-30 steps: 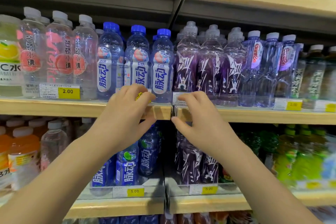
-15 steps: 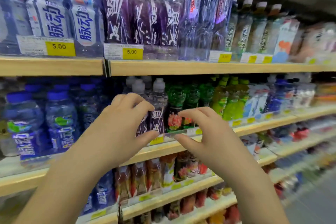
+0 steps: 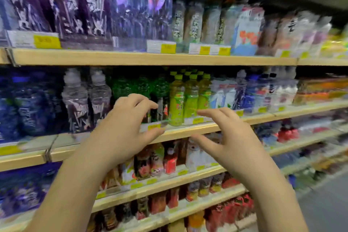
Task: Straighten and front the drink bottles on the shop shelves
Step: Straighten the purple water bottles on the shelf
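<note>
My left hand [image 3: 122, 128] and right hand [image 3: 231, 137] hover before the middle shelf [image 3: 188, 132]. Each has its fingers loosely curved and its thumb set apart, gripping nothing; the blur hides any touch. I judge they are shaped this way to take a bottle from both sides. On that shelf the yellow-green bottles [image 3: 177, 103] stand upright at its front edge, with dark green bottles [image 3: 143, 84] beside them.

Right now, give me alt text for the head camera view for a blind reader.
The left hand and right hand, both empty, hover before yellow-green bottles on the middle shelf of a blurred drinks aisle. Purple-labelled bottles stand on the shelf above; yellow price tags line the edges.
</note>
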A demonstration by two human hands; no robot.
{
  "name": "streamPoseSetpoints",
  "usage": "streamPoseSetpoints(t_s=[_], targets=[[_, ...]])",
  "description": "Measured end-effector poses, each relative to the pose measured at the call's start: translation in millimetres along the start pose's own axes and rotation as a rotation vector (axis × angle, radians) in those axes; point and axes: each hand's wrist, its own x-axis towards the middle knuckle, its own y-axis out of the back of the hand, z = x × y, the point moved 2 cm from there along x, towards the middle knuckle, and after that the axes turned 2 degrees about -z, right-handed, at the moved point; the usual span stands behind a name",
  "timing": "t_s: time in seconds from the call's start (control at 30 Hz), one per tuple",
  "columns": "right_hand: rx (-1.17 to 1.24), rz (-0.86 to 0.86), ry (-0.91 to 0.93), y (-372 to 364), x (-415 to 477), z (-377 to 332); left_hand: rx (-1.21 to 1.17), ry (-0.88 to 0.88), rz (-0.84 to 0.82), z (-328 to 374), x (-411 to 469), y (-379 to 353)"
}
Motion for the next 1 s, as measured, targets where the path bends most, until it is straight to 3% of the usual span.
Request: streamPoseSetpoints(t_s=[0.43,0.7,1.0], targets=[[0.019,0.007,-0.074,71,-21,132,-0.083,-0.124,0.024,133,78,-61],[0.013,0.051,-0.167,67,5,206,-0.153,-0.190,0.005,167,147,-128],[-0.034,0.008,-0.197,50,86,304,-0.224,-0.180,0.036,160,257,-203]])
